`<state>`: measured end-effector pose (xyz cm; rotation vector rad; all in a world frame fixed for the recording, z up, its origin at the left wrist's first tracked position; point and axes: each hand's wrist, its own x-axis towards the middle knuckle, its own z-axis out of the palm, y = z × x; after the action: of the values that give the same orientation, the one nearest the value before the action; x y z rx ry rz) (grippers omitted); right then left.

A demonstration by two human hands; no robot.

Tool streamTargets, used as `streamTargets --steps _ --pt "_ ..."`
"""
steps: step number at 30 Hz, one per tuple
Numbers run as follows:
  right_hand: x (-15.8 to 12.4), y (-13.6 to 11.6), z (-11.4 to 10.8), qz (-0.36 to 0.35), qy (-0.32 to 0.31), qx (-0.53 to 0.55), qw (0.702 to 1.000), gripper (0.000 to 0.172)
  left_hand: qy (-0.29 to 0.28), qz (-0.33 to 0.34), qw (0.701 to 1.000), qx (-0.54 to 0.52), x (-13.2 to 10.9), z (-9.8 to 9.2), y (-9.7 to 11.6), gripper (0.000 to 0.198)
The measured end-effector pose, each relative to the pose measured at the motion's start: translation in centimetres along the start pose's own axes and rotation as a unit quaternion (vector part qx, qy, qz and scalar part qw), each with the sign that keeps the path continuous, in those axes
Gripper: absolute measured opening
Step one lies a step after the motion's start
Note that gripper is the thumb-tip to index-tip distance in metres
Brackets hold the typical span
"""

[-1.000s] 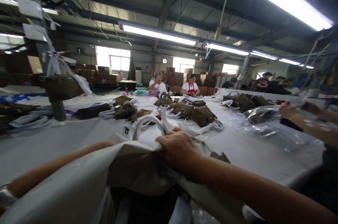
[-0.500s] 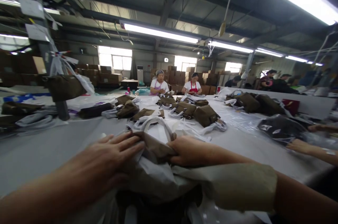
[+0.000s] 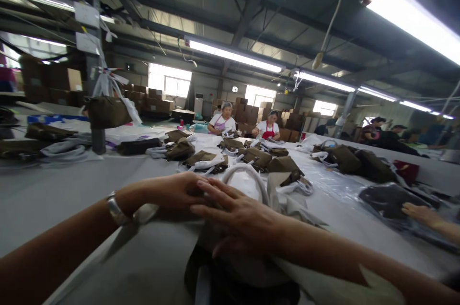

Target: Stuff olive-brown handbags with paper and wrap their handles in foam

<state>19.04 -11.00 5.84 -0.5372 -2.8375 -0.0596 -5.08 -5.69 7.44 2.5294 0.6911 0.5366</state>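
Left hand (image 3: 185, 191) now meets right hand (image 3: 240, 211) above dark bag (image 3: 258, 290); can't tell either grip; pale sheet (image 3: 151, 252) around it loose, looks unfinished.

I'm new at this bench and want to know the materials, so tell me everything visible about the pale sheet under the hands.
The pale sheet is greyish off-white, like paper or thin cloth. Its broad, mostly smooth part slopes through the foreground beside the left forearm. The left hand and right hand meet over its far edge; their grip is hidden. Dark material shows beside it.
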Motion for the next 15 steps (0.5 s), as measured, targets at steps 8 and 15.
streamTargets --steps 8,15 --pt "-0.9 4.5 4.0 0.132 0.080 -0.025 0.988 0.051 0.247 -0.211 0.946 -0.019 -14.8 -0.1 -8.5 0.052" --pt "1.0 3.0 3.5 0.172 0.092 -0.136 0.971 0.050 0.121 -0.067 0.979 0.150 -12.9 6.2 -7.3 0.098"
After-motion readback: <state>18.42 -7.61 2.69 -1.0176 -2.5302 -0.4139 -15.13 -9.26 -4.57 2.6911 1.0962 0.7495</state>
